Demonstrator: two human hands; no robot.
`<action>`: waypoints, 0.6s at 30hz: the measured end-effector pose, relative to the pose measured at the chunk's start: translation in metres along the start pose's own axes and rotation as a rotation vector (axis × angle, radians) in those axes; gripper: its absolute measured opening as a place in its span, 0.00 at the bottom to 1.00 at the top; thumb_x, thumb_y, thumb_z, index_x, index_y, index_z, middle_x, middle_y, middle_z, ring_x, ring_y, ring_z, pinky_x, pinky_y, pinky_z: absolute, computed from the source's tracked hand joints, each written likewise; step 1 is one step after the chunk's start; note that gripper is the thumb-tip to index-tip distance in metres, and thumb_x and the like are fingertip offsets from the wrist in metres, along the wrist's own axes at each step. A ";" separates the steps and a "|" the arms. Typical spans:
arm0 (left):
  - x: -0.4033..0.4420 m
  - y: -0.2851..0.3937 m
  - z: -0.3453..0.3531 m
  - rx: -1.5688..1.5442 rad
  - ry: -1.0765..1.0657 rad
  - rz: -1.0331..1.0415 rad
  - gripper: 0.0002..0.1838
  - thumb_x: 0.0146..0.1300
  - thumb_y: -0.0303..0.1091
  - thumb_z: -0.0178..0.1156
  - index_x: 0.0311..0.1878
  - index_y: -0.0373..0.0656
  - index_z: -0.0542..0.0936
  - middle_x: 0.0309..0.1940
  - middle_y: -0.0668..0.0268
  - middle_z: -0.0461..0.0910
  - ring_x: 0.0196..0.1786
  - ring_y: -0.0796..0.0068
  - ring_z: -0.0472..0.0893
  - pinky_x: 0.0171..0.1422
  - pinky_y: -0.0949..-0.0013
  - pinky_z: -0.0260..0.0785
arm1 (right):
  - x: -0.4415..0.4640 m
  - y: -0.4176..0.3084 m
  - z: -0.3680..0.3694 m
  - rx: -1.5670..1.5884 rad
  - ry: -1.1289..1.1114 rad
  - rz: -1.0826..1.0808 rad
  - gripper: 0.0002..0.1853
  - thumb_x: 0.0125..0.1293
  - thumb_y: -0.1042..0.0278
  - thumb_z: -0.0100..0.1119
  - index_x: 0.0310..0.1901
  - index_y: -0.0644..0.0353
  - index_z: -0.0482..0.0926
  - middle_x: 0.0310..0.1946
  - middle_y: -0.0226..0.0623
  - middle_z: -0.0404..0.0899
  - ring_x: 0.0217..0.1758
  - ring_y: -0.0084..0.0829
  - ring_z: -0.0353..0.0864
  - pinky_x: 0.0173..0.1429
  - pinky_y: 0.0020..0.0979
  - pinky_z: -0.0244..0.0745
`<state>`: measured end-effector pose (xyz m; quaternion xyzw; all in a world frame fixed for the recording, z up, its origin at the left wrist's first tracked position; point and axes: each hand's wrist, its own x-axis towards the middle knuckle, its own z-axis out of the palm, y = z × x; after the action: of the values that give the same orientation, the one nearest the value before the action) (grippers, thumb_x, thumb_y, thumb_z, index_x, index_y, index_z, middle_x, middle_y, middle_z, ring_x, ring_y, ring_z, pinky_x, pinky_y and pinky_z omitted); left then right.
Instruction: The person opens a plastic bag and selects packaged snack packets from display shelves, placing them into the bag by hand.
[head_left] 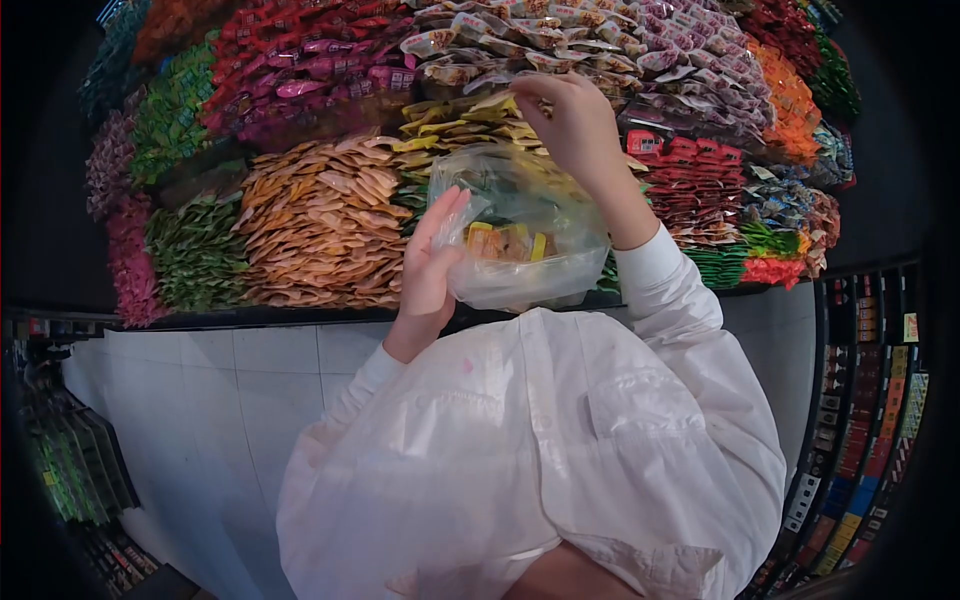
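A clear plastic bag [510, 285] hangs open in front of my white shirt, with several yellow-edged packets [505, 242] inside it. At the bag's left side, my left hand [430, 275] has its thumb and fingers closed on the plastic. Farther forward, over the yellow packets [480, 115] on the display, is my right hand [570, 120]. Its fingers are bent and pinched together at the edge of a yellow packet, beside the brown and white packets [560, 45]; what lies between the fingertips is too small to make out.
Orange packets [325, 225] lie left of the bag, green ones [195, 250] beyond them. Red packets [695, 185] are on the right. The display's dark front edge [220, 322] runs before me. Shelves of goods [865, 420] stand at the right, more [75, 450] at the left.
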<state>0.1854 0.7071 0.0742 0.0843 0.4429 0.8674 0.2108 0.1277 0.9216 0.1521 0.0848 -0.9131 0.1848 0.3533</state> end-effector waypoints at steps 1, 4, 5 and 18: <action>0.001 0.000 0.000 -0.014 0.000 0.000 0.38 0.51 0.12 0.42 0.70 0.33 0.60 0.70 0.55 0.62 0.71 0.68 0.63 0.72 0.70 0.54 | 0.002 -0.005 -0.013 -0.092 0.073 -0.078 0.07 0.56 0.68 0.62 0.37 0.54 0.84 0.28 0.36 0.82 0.36 0.39 0.80 0.51 0.39 0.73; 0.001 0.000 0.001 -0.024 -0.001 0.010 0.38 0.50 0.12 0.42 0.71 0.33 0.59 0.71 0.54 0.61 0.72 0.68 0.62 0.73 0.70 0.53 | -0.001 -0.024 -0.054 -0.154 0.155 -0.186 0.06 0.54 0.70 0.64 0.35 0.54 0.84 0.26 0.33 0.81 0.34 0.37 0.78 0.52 0.39 0.71; 0.001 0.000 0.001 -0.017 -0.005 0.020 0.38 0.50 0.12 0.42 0.71 0.33 0.59 0.71 0.54 0.61 0.72 0.68 0.61 0.73 0.70 0.52 | -0.002 -0.030 -0.067 -0.125 0.167 -0.214 0.07 0.52 0.71 0.65 0.35 0.54 0.84 0.26 0.32 0.80 0.33 0.37 0.77 0.52 0.39 0.70; -0.007 0.008 -0.002 0.270 -0.064 0.238 0.36 0.52 0.13 0.45 0.70 0.33 0.60 0.69 0.57 0.63 0.73 0.69 0.59 0.75 0.69 0.47 | -0.006 -0.015 -0.032 0.251 -0.451 0.002 0.09 0.60 0.71 0.61 0.41 0.61 0.83 0.47 0.42 0.79 0.48 0.43 0.77 0.50 0.37 0.73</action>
<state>0.1886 0.6992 0.0798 0.1914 0.5351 0.8158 0.1073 0.1556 0.9211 0.1742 0.1663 -0.9389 0.2733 0.1275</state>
